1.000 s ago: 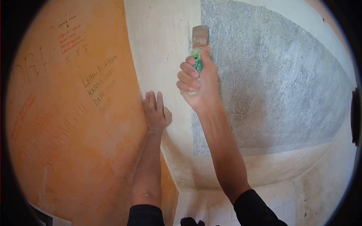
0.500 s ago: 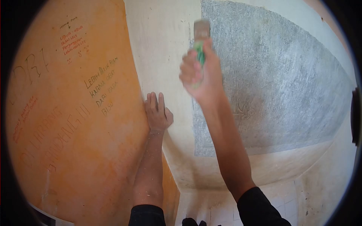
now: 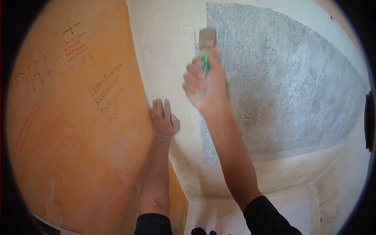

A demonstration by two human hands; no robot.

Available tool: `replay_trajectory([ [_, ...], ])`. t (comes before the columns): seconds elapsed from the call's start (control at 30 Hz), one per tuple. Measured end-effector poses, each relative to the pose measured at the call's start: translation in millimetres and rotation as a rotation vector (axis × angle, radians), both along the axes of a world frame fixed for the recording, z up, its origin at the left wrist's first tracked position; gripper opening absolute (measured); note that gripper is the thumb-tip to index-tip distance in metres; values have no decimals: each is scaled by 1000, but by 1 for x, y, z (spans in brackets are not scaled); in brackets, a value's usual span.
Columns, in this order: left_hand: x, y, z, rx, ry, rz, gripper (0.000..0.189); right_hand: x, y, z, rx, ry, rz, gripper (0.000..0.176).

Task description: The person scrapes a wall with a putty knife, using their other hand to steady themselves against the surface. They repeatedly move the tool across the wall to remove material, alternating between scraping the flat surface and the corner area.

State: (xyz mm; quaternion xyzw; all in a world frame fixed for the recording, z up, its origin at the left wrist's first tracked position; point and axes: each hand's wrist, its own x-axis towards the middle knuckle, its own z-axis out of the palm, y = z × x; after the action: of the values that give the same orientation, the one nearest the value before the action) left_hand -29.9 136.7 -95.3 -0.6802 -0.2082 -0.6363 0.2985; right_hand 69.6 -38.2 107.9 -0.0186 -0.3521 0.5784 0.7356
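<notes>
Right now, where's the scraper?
Head view, upper middle: the scraper is in the right hand, by the left edge of the grey patch.

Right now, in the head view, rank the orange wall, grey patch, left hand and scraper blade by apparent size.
Largest to smallest:
1. Orange wall
2. Grey patch
3. Left hand
4. Scraper blade, blurred but clearly smallest

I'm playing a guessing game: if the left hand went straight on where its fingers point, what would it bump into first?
Probably nothing: the left hand points up the white wall, which looks free to the picture's top.
</notes>
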Motion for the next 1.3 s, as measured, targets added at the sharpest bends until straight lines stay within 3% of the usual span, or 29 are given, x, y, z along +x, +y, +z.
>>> replay_trajectory([
  [0.1,0,1,2,11,-5,11,59,2,-2,-32,8,-21,29,57],
  [0.3,-1,1,4,27,-10,-2,59,4,10,50,73,-38,-4,55],
  [0.4,1,-1,-1,9,-11,-1,59,3,10,29,68,-26,-43,51],
  [0.57,0,1,1,12,-9,-7,58,-5,2,-59,-61,-24,-37,54],
  [0.77,-2,-2,3,16,2,-1,57,-5,2,-34,-20,-20,18,55],
  [0.9,-2,2,1,15,-11,-31,57,-1,3,-58,-11,48,71,56],
  [0.97,-2,1,0,11,2,4,57,1,6,-65,68,57,225,57],
  [1.07,-1,0,2,18,-7,-17,57,-4,8,-35,73,80,243,57],
  [1.3,0,0,1,4,3,1,58,2,18,-54,72,42,173,56],
])
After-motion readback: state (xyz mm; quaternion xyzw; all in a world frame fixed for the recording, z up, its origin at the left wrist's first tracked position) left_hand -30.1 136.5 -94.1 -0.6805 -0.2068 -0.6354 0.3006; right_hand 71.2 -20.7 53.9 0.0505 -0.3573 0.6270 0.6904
